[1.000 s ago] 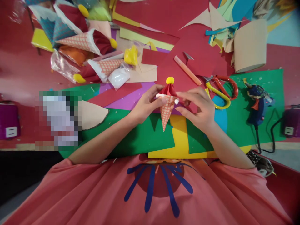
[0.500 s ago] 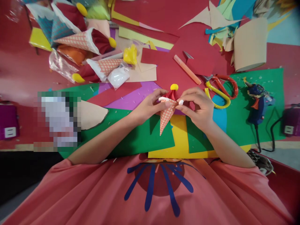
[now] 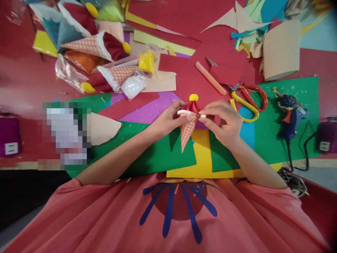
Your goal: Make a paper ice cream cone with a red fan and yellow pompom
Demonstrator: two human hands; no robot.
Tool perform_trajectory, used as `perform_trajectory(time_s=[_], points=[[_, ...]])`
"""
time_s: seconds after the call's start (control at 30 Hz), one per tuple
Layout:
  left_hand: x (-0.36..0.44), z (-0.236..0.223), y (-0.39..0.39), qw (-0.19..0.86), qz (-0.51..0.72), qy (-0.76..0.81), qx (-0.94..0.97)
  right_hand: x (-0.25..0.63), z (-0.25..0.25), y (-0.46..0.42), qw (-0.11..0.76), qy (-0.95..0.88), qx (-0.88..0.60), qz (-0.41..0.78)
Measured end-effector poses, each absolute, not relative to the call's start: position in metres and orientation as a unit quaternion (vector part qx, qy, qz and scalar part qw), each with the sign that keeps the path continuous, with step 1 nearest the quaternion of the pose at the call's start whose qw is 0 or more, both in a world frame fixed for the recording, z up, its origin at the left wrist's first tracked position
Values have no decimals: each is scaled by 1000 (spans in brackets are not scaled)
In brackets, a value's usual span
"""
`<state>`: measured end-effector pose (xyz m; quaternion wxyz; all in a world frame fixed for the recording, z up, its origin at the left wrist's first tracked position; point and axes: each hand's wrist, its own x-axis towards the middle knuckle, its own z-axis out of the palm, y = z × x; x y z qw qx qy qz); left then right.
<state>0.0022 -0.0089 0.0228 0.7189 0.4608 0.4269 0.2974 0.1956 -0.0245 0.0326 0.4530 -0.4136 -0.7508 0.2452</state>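
Observation:
A small paper cone (image 3: 188,130) with an orange-and-cream check, like an ice cream cone, points down in front of me. Red folded material (image 3: 193,106) fills its mouth, topped by a yellow ball (image 3: 193,97). Around the left part of the rim runs a strip of white clay (image 3: 183,112). My left hand (image 3: 168,119) is closed on the cone from the left, thumb across its front. At the rim's right side, my right hand (image 3: 223,121) pinches the clay's white end, which pokes out between thumb and fingers.
Scissors (image 3: 246,102) with red and yellow handles lie right of my hands, with a blue glue gun (image 3: 292,114) and its cord beyond. Larger finished cones (image 3: 86,45) and a bag of white clay (image 3: 133,85) lie upper left. An orange marker (image 3: 210,78) rests on red sheets.
The white lump at my right fingertips looks flatter and longer now. My right hand has shifted slightly, and the cone's tip has moved a little to the right.

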Motion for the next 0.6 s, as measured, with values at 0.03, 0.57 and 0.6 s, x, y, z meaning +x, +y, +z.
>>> perform_trajectory(time_s=[0.03,0.57,0.6], points=[[2,23,-9,717,294,431,463,196,33,-25,455,-752,-411,241],[3,22,-9,701,275,436,493,192,34,-25,457,-759,-388,254],[3,22,-9,701,274,438,491,192,34,-25,457,-758,-391,252]])
